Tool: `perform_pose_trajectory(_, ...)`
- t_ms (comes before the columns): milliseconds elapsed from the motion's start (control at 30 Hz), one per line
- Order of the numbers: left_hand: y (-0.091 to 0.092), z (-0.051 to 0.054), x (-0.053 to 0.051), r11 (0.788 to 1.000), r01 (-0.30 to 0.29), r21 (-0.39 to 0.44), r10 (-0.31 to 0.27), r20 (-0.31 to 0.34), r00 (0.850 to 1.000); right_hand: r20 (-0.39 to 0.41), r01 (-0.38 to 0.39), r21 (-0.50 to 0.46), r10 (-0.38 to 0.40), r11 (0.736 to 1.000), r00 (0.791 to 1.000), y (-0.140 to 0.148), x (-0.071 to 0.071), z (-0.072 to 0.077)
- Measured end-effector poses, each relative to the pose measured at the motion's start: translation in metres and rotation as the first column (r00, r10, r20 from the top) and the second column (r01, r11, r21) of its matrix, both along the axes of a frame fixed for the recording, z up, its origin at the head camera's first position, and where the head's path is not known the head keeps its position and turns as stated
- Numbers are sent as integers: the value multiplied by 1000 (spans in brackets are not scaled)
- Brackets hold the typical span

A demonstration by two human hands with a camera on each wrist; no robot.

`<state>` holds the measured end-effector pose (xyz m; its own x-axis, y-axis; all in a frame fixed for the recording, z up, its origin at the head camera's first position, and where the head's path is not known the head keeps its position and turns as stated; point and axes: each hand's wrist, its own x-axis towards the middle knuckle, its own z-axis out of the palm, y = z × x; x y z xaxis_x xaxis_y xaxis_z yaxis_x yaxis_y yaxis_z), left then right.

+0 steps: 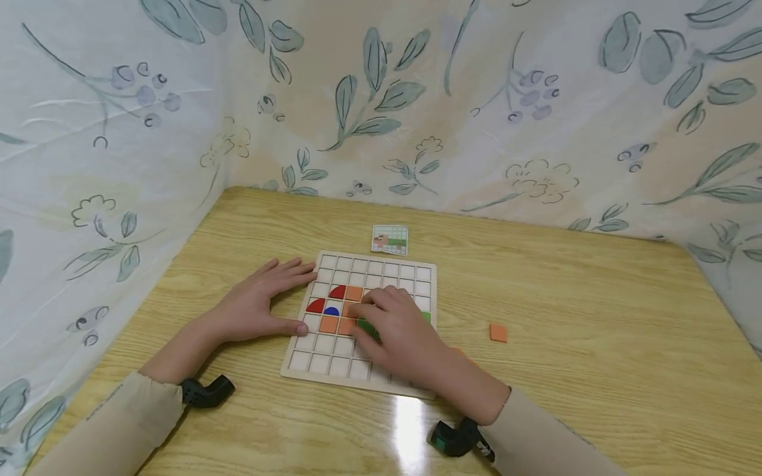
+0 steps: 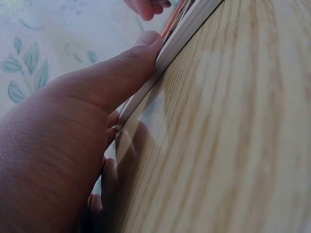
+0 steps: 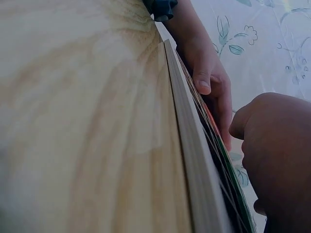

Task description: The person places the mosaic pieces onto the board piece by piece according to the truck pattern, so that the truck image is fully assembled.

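Observation:
A pale wooden grid board (image 1: 324,380) lies flat on the table, with coloured tiles in some of its square cells. My left hand (image 1: 253,301) is spread along the board's left side, its thumb (image 2: 131,63) resting on the edge. Over the middle of the board is my right hand (image 1: 399,334), bent fingers reaching down to an orange tile (image 1: 329,324) group and a green tile (image 1: 366,326). Whether those fingertips pinch a tile is hidden. Left of them sit a red quarter-circle tile (image 1: 315,305) and a blue half-circle tile (image 1: 331,311).
A small printed card (image 1: 389,240) with a coloured grid pattern lies behind the board. One loose orange square tile (image 1: 498,332) is on the table to the right. More orange (image 1: 457,351) shows partly behind the right forearm. Floral cloth (image 1: 381,99) hangs beyond the table.

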<state>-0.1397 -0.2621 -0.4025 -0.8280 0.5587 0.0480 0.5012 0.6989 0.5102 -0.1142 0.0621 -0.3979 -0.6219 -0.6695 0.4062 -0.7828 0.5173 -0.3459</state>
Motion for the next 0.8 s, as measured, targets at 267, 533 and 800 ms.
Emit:
perform_pose_trajectory(267,0,-1,-1,1000,-5,-5,5,5,1000,-5,9,-2,-9,1000,1000,14,1,-1)
perform_pose_trajectory(533,-2,-1,-1,1000,-9,-7,9,7,1000,-35,30,-9,-30,1000,999,29,3,-2)
perform_pose_trajectory(800,-1,-3,-2,1000,-9,-13,9,14,1000,-33,60,0,-60,998,998,50,9,-1)
